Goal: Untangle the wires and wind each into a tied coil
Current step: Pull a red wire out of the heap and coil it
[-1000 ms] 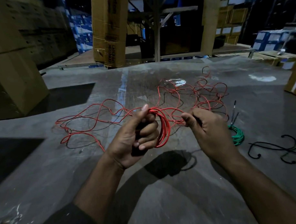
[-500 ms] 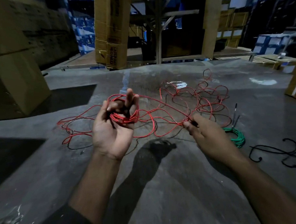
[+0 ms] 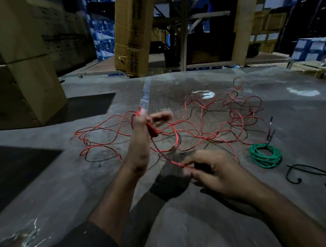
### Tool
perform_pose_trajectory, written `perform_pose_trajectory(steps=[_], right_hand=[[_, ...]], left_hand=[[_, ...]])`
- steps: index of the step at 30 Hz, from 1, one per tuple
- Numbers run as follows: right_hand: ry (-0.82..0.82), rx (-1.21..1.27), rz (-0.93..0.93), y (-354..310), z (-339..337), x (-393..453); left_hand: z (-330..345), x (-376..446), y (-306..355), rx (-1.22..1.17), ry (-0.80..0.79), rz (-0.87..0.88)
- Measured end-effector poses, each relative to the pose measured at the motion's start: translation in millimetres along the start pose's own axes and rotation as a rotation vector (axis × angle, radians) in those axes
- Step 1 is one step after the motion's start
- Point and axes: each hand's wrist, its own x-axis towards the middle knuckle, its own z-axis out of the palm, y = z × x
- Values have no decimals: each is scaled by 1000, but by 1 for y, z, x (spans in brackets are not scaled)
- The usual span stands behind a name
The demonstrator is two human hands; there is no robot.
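Note:
A long red wire (image 3: 201, 125) lies in loose tangled loops across the grey concrete floor. My left hand (image 3: 140, 140) is raised edge-on, blurred, with a small bundle of red wire turns (image 3: 152, 130) looped around its palm and fingers. My right hand (image 3: 215, 169) is lower and nearer, pinching a taut strand of the same red wire that runs up to the left hand. A green wire (image 3: 266, 155) lies as a finished coil on the floor to the right. A loose black wire (image 3: 308, 172) lies at the far right edge.
Stacked cardboard boxes (image 3: 21, 72) stand at the left. A tall carton (image 3: 131, 34) and metal shelving (image 3: 184, 30) stand beyond the floor area. More boxes (image 3: 311, 48) are at the back right. A dark tool (image 3: 270, 130) lies just beyond the green coil.
My left hand turned from palm-up to edge-on and moved right with the red bundle. My right hand pulled its strand down and toward me, so the strand now runs taut between the hands.

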Motion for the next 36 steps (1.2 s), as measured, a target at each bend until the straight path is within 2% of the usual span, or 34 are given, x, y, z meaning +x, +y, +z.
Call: perform_pose_trajectory(steps=[3, 6, 8, 12, 14, 16, 19, 21, 24, 26, 31, 32, 33, 35, 36], right_hand=[[224, 1, -34, 1, -10, 0], [442, -11, -32, -1, -18, 0], [529, -62, -14, 2, -20, 0], [575, -179, -13, 7, -21, 2], [599, -185, 30, 11, -24, 1], [622, -198, 97, 16, -30, 1], [594, -215, 145, 25, -36, 2], [548, -225, 182, 28, -33, 3], [458, -217, 261, 29, -27, 4], [443, -118, 249, 28, -26, 3], [599, -92, 62, 17, -23, 3], [561, -64, 63, 17, -24, 3], [455, -24, 92, 17, -23, 3], [124, -43, 167, 20, -17, 2], [11, -93, 168, 22, -12, 2]], left_hand=[[9, -9, -9, 357, -140, -15], [13, -14, -17, 449, -273, -33], [17, -16, -16, 358, -382, -106], [28, -20, -14, 160, -499, -245], [30, -21, -11, -24, -507, -279], [25, -16, -5, -295, -440, -334], [9, -5, -1, -756, -422, -383], [1, 0, -2, -930, -420, -375], [-3, 1, -4, -1032, -345, -364], [-5, 2, -5, -1080, -294, -354], [-7, -1, -3, -1150, -173, -349], [-8, -1, -1, -1160, -142, -349], [-8, -1, 2, -1186, -105, -344], [-5, -1, 8, -1232, -30, -329], [-3, 0, 10, -1224, 12, -312]])
